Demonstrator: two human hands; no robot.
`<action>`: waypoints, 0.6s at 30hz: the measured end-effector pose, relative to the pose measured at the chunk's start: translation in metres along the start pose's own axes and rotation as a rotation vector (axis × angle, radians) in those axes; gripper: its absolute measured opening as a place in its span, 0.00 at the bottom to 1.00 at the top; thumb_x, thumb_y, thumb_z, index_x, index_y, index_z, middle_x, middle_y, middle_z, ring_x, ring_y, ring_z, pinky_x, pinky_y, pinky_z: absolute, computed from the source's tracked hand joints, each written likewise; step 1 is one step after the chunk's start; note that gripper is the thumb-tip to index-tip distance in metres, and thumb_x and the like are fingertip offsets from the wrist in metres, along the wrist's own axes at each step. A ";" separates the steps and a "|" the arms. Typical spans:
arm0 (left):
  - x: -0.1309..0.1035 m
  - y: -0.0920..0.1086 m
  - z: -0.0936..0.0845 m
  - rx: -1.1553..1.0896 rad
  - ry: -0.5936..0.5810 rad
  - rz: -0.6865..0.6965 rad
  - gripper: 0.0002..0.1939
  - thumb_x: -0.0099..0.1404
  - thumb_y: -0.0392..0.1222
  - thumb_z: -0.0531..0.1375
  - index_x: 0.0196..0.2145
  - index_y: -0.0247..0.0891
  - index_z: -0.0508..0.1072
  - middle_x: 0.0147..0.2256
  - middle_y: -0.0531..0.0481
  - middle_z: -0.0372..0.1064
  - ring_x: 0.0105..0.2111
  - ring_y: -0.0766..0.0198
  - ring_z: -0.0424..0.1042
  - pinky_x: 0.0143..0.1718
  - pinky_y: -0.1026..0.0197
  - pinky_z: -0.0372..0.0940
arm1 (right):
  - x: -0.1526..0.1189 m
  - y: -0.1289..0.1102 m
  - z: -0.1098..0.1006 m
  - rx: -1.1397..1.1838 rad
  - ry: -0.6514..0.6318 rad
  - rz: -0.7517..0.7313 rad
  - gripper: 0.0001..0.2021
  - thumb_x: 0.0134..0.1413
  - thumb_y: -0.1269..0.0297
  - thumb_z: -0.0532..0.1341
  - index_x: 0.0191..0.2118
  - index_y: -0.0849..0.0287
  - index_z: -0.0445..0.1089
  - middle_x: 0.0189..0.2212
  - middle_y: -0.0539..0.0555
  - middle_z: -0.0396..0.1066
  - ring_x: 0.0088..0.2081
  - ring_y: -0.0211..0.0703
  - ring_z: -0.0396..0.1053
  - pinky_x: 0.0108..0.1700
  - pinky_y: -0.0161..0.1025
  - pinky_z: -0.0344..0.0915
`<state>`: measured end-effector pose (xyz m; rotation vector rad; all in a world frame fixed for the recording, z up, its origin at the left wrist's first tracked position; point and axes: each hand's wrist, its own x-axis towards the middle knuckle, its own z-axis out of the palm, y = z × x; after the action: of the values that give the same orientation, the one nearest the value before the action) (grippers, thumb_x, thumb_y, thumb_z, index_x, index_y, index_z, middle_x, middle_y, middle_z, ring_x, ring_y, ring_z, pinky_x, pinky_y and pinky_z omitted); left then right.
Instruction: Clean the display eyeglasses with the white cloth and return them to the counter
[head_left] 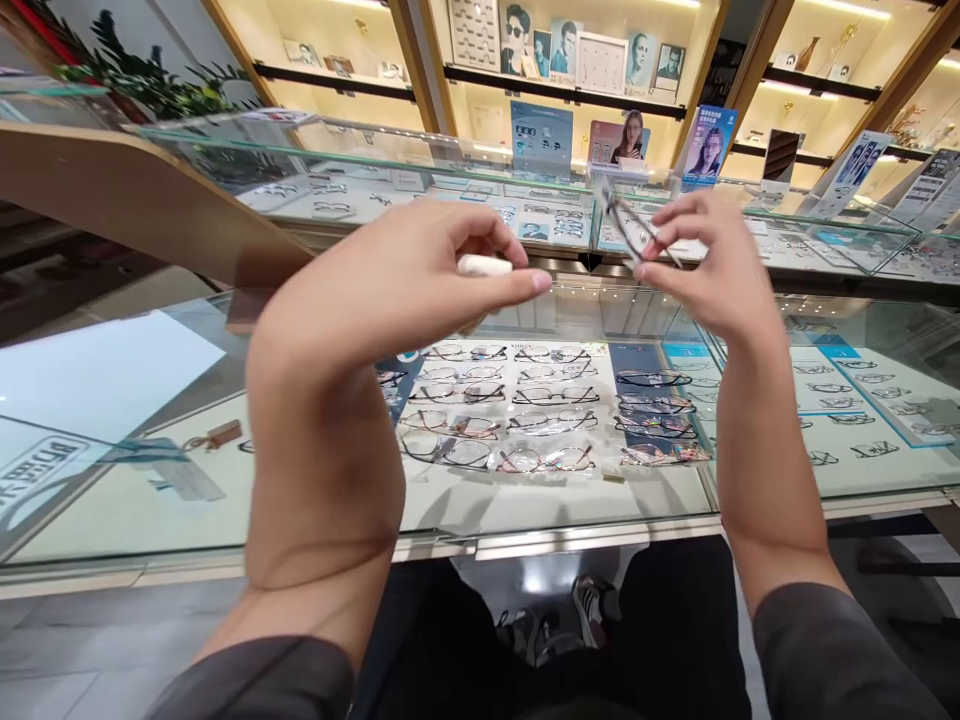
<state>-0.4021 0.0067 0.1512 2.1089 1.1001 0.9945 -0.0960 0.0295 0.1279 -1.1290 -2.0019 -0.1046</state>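
Note:
My right hand [701,250] pinches a pair of eyeglasses [630,228] between thumb and fingers, raised above the glass counter. The glasses hang tilted, and their far end is blurred. To the left, my left hand [450,260] is curled with the thumb stretched out to the right. Its bent fingers close on a small white object [484,265], whose kind I cannot make out. The two hands are apart, and the left one does not touch the glasses. Below them, rows of eyeglasses [555,396] lie inside the glass display counter [517,515].
A second glass showcase [480,150] runs behind, with a blue poster [541,140] and standing signs on it. Lit wall shelves [562,85] stand farther back. A white sheet [112,375] lies at the left, near a brown tag [223,433]. A plant [150,75] is at the upper left.

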 end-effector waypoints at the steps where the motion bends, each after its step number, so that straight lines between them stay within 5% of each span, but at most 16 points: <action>1: -0.004 0.002 0.000 0.074 -0.013 0.013 0.17 0.59 0.55 0.73 0.36 0.40 0.80 0.27 0.50 0.68 0.38 0.54 0.73 0.43 0.58 0.68 | -0.006 0.015 0.007 -0.021 -0.053 0.030 0.11 0.57 0.51 0.72 0.34 0.52 0.77 0.50 0.55 0.73 0.58 0.61 0.67 0.64 0.70 0.62; 5: -0.014 0.006 0.006 0.326 -0.023 -0.003 0.19 0.57 0.60 0.71 0.35 0.42 0.81 0.28 0.49 0.69 0.40 0.50 0.75 0.43 0.56 0.68 | -0.034 0.057 0.031 -0.150 -0.288 0.225 0.07 0.55 0.57 0.72 0.32 0.53 0.76 0.50 0.56 0.73 0.58 0.62 0.65 0.62 0.67 0.61; 9: -0.019 0.001 0.012 0.385 -0.045 0.028 0.16 0.59 0.59 0.69 0.34 0.45 0.81 0.25 0.49 0.68 0.40 0.48 0.76 0.43 0.56 0.68 | -0.053 0.070 0.046 -0.255 -0.519 0.415 0.04 0.53 0.65 0.71 0.32 0.55 0.77 0.51 0.57 0.74 0.59 0.62 0.64 0.63 0.63 0.58; 18: -0.036 0.029 0.027 0.633 -0.153 -0.132 0.16 0.61 0.58 0.65 0.33 0.43 0.79 0.21 0.50 0.66 0.33 0.49 0.75 0.39 0.55 0.63 | -0.060 0.088 0.070 -0.330 -0.741 0.446 0.03 0.51 0.65 0.70 0.34 0.53 0.80 0.58 0.58 0.70 0.63 0.64 0.58 0.65 0.60 0.57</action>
<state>-0.3810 -0.0423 0.1448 2.4938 1.5995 0.4385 -0.0568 0.0718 0.0143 -2.0228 -2.3395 0.2630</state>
